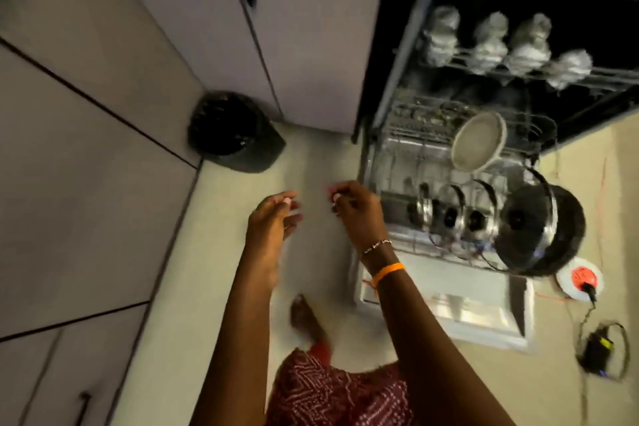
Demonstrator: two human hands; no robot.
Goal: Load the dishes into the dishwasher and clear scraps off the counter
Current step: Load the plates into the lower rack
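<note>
Beige floor (311, 162), grey cabinets (304, 28), black bin (231, 131), open dishwasher (484, 156)

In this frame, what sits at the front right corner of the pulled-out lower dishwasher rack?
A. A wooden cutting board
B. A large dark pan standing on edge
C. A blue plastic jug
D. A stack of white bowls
B: a large dark pan stands on edge at the front right of the lower rack, beside a row of steel-rimmed lids; a pale plate leans behind it.
</note>
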